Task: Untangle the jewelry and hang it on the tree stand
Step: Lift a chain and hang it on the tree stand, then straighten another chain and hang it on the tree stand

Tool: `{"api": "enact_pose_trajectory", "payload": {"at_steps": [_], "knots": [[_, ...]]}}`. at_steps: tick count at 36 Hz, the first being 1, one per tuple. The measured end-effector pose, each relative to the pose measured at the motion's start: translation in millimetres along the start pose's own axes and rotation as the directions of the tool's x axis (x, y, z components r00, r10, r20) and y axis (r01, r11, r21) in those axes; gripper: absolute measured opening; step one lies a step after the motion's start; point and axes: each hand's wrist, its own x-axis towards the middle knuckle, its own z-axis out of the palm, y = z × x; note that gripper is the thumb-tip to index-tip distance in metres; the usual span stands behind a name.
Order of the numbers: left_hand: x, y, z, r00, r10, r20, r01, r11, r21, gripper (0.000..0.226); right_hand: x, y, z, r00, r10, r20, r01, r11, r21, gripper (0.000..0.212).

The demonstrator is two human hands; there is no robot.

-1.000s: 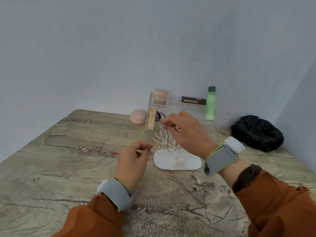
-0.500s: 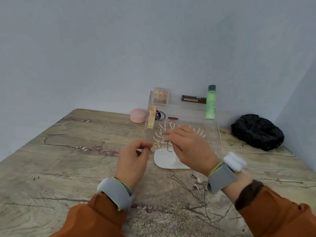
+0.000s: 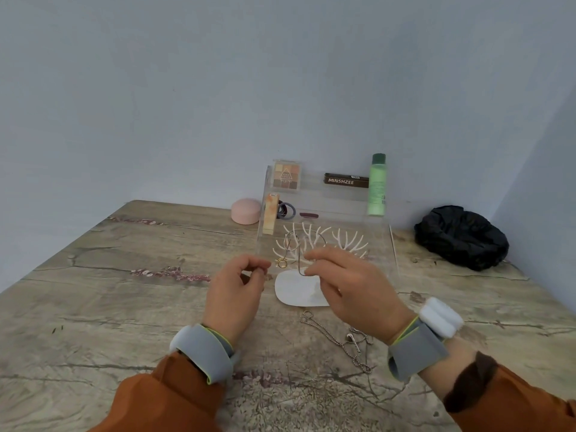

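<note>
A white tree stand [image 3: 314, 244] with antler-like branches rises from an oval white base [image 3: 293, 291] at mid-table. A thin necklace [image 3: 298, 254] is looped over its left branches and hangs down in a narrow loop. My right hand [image 3: 349, 285] pinches the bottom of that loop in front of the stand. My left hand [image 3: 237, 288] is pinched shut just left of a small gold clasp [image 3: 281, 262], seemingly on the necklace's end; the chain there is too fine to see. A tangle of silver chains [image 3: 349, 341] lies on the table under my right wrist.
Behind the stand is a clear acrylic organiser [image 3: 327, 207] with an eyeshadow palette [image 3: 286, 176], a brown box [image 3: 346, 180], a green bottle [image 3: 377, 187] and hair ties [image 3: 286, 210]. A pink dome [image 3: 246, 211] sits to its left, a black bag [image 3: 461, 236] at the far right.
My right hand has come down from the top of the branches toward me, drawing the necklace loop lower and uncovering the branches. My left hand has stayed in place, pinched.
</note>
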Motion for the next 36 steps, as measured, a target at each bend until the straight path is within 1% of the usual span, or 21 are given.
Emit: {"api": "enact_pose_trajectory", "payload": {"at_steps": [6,8,10,11,15,18,22,25,30,34,36], "knots": [[-1,2,0,1.000,0.018,-0.011,-0.018,1.000,0.008,0.023,-35,17,-14,0.982,0.184,-0.027,-0.183,0.982,0.046,0.021],[-4,5,1,0.999,0.023,0.026,-0.023,1.000,0.011,0.023,-48,24,-16,0.963,0.269,-0.034,-0.267,0.962,0.049,0.021],[-9,7,-1,0.996,0.037,0.081,-0.039,0.999,0.017,0.017,-58,28,-15,0.946,0.320,-0.039,-0.318,0.946,0.055,0.021],[-11,8,0,0.993,0.050,0.111,-0.053,0.998,0.031,0.015,-63,29,-15,0.940,0.338,-0.042,-0.336,0.940,0.056,0.022],[-19,5,6,0.969,0.125,0.213,-0.157,0.977,0.141,0.029,-79,31,-12,0.915,0.402,-0.040,-0.398,0.914,0.077,0.022],[-27,8,17,0.947,0.147,0.285,-0.217,0.948,0.232,0.028,-87,32,-12,0.897,0.441,-0.040,-0.436,0.895,0.092,0.019],[-42,16,42,0.930,0.198,0.309,-0.288,0.915,0.282,0.027,-90,31,-17,0.868,0.495,-0.044,-0.486,0.864,0.127,0.019],[-51,24,60,0.933,0.206,0.293,-0.293,0.910,0.293,0.020,-91,32,-18,0.856,0.516,-0.028,-0.509,0.850,0.133,0.022],[-57,28,79,0.936,0.189,0.296,-0.285,0.902,0.325,0.007,-96,32,-15,0.838,0.544,0.045,-0.544,0.825,0.154,0.020],[-59,26,89,0.923,0.147,0.356,-0.287,0.879,0.380,0.008,-96,33,-13,0.823,0.534,0.193,-0.563,0.810,0.162,0.016],[-59,25,91,0.914,0.132,0.382,-0.293,0.868,0.401,0.011,-96,34,-11,0.806,0.529,0.266,-0.577,0.802,0.151,0.015]]}}
